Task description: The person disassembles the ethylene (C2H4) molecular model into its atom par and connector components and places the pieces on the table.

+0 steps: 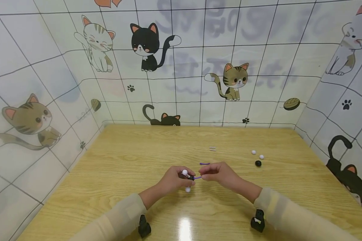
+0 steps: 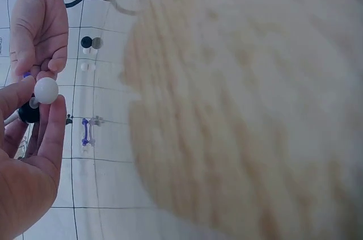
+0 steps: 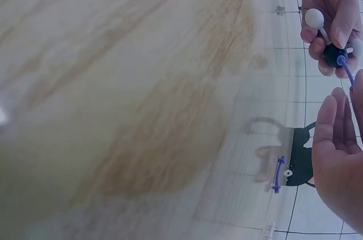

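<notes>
In the head view, my left hand (image 1: pixel 175 180) curled its fingers around a black ball (image 1: pixel 191 178) with white balls (image 1: pixel 185 172) sticking out. My right hand (image 1: pixel 221 174) pinched the end of a thin purple stick (image 1: pixel 197 177) poking from the black ball. A second purple stick (image 1: pixel 204 164) lay just past my right fingers. From my left wrist, one white ball sat near my left fingertips. From my right wrist, the thin purple stick ran between my hands.
</notes>
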The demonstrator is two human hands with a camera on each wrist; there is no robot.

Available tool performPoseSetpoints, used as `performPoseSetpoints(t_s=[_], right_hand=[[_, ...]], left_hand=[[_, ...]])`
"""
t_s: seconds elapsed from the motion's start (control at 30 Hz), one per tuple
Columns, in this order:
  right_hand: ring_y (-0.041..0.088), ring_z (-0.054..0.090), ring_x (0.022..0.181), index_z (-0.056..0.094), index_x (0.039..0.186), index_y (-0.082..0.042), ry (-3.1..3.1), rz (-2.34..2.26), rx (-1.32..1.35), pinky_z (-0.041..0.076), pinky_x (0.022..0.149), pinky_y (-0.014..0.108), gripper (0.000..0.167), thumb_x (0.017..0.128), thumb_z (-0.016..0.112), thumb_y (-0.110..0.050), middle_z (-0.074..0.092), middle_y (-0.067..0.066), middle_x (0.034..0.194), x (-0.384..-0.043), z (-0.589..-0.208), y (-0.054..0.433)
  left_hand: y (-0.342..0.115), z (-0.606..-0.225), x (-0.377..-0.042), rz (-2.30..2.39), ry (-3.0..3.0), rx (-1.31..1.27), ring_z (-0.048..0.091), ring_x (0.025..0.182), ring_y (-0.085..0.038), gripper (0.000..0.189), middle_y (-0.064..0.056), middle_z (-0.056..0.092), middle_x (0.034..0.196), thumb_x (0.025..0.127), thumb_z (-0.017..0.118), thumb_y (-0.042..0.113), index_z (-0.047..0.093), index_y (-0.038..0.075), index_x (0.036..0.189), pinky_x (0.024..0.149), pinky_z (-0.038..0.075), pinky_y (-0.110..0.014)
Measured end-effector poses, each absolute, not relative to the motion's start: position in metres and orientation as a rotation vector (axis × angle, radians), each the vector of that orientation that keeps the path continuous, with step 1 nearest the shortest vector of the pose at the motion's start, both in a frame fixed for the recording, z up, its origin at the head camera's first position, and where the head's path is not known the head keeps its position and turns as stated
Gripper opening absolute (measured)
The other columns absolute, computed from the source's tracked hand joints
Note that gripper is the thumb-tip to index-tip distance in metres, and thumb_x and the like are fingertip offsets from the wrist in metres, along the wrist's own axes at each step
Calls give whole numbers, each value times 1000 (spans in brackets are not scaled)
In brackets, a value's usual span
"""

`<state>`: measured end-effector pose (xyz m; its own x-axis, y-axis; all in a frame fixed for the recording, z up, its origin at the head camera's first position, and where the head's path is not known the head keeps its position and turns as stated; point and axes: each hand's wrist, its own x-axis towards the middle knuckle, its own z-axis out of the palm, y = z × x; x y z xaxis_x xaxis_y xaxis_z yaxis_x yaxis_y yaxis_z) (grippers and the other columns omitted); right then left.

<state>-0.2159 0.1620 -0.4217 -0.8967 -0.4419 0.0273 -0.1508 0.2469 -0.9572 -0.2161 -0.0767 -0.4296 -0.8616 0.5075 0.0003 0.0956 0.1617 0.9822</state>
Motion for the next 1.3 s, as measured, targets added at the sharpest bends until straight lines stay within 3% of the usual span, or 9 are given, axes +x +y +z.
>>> performPoseSetpoints(t_s=[0.23,0.53,0.83,1.3], right_hand=[[16,65,94,70,108,6,2299,-1669,-558,54,77,31,23,90,70,-8,68,15,108,-212,-419,161],[20,63,78,73,100,3,2375,-1612,-553,54,71,42,17,91,69,-11,70,11,90,-209,-416,163],[23,62,74,72,97,4,2374,-1619,-535,54,68,43,17,92,69,-12,69,16,86,-208,-416,162],[24,63,76,72,97,5,2357,-1611,-538,54,71,44,17,91,69,-11,69,12,86,-208,-415,166]], left_hand=[[-77,-430,-216,1759,2106,595,67,73,-19,23,-7,69,81,85,76,9,71,1,106,68,55,-30],[-76,-429,-216,1797,2099,591,68,78,-23,24,-6,70,83,85,76,8,71,-4,105,73,55,-32],[-77,-426,-217,1754,2138,611,67,77,-19,23,-5,70,83,85,76,10,72,-3,104,77,55,-42],[-75,-423,-219,1690,2187,658,70,80,-18,17,-5,72,85,84,78,11,74,2,97,73,55,-33]])
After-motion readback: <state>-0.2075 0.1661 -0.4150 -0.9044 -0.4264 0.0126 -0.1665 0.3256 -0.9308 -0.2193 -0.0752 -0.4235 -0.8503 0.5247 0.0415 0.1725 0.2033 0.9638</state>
